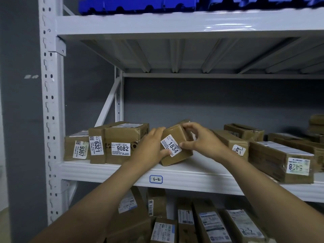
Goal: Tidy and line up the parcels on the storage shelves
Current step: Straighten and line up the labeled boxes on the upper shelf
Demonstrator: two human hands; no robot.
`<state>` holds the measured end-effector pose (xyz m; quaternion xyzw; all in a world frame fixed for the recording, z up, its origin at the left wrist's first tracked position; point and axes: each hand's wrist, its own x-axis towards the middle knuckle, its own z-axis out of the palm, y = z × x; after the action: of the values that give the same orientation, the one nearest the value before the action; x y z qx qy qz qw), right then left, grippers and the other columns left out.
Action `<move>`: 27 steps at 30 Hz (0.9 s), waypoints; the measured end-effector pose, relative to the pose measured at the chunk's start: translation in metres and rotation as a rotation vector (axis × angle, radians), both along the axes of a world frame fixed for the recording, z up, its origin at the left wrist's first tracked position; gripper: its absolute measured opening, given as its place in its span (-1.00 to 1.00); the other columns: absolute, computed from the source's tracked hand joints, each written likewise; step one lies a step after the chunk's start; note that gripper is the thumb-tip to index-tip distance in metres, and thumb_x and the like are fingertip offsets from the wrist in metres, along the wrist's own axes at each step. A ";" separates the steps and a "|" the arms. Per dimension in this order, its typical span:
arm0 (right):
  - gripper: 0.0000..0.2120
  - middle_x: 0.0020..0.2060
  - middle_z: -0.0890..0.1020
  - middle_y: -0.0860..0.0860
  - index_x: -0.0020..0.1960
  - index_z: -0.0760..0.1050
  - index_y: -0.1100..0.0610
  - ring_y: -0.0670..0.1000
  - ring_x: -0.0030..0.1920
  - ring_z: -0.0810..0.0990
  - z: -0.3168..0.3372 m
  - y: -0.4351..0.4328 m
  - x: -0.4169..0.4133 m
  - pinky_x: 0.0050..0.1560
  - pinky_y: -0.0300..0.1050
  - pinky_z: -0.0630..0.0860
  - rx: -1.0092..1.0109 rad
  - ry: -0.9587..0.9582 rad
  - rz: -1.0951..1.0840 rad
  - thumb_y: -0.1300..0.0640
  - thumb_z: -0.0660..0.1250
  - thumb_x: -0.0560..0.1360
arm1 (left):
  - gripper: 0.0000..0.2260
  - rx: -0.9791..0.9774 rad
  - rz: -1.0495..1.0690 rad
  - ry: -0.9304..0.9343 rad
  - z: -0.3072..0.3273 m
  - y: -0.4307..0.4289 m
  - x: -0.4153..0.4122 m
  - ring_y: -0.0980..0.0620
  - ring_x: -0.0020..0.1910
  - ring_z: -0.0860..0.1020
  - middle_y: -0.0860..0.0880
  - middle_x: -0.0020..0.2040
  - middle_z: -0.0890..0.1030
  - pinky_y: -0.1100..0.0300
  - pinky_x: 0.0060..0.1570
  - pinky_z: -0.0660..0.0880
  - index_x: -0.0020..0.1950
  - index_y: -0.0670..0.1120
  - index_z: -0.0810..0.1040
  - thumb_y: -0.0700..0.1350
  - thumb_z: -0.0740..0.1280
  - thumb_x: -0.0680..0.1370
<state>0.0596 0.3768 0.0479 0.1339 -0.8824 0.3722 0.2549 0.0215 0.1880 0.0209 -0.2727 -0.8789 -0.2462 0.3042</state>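
A small brown parcel labelled 1834 [177, 135] sits tilted at the front of the white shelf marked 6-2 [112, 170]. My left hand [150, 146] grips its left side, thumb on the front lower corner. My right hand [199, 139] grips its right side, fingers curled over the top and thumb by the label. To the left three parcels stand in a row: 9367 [77, 148], 6321 [96, 146] and 9082 [122, 142].
Right of my hands lie loose parcels at odd angles, among them a long one labelled 5428 [280, 162] overhanging the front edge. Several parcels [192, 220] fill the shelf below. Blue crates [140, 4] sit on the top shelf. A white upright [50, 102] stands at left.
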 end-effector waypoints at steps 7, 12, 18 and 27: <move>-0.34 0.31 0.43 -0.09 0.49 0.25 -0.11 -0.10 0.21 0.46 -0.011 -0.012 -0.005 0.06 -0.43 0.45 -0.009 -0.037 0.090 0.22 0.41 0.49 | -0.42 -0.058 0.062 -0.051 0.008 -0.006 0.005 -0.07 0.19 0.51 -0.08 0.25 0.52 0.07 0.13 0.45 0.41 -0.03 0.27 0.09 0.41 0.49; -0.41 0.24 0.46 -0.02 0.40 0.34 -0.08 0.01 0.20 0.47 -0.009 -0.024 -0.011 0.18 -0.14 0.49 0.150 0.039 -0.044 0.13 0.46 0.45 | -0.46 -0.221 0.275 0.249 0.009 -0.020 0.007 -0.05 0.28 0.44 -0.06 0.27 0.53 0.07 0.08 0.48 0.44 0.00 0.27 0.16 0.30 0.54; -0.42 0.30 0.42 0.01 0.41 0.32 -0.04 0.00 0.20 0.44 -0.012 -0.044 -0.020 0.22 -0.07 0.49 0.202 0.037 -0.055 0.08 0.45 0.46 | -0.29 -0.327 0.365 0.373 0.022 -0.060 0.001 -0.05 0.39 0.30 0.00 0.36 0.44 0.03 0.33 0.16 0.50 0.04 0.25 0.33 0.30 0.44; -0.43 0.31 0.44 0.03 0.42 0.31 -0.04 -0.06 0.11 0.41 -0.011 -0.057 -0.024 0.10 -0.20 0.40 0.293 0.067 -0.085 0.01 0.43 0.47 | -0.26 -0.323 0.302 0.127 0.026 -0.075 -0.009 -0.08 0.39 0.32 -0.02 0.39 0.40 -0.02 0.37 0.22 0.49 0.09 0.25 0.27 0.40 0.39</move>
<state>0.0358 0.3200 0.0368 0.1446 -0.9232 0.2237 0.2772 0.0128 0.1126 0.0468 -0.1983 -0.9168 -0.0362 0.3448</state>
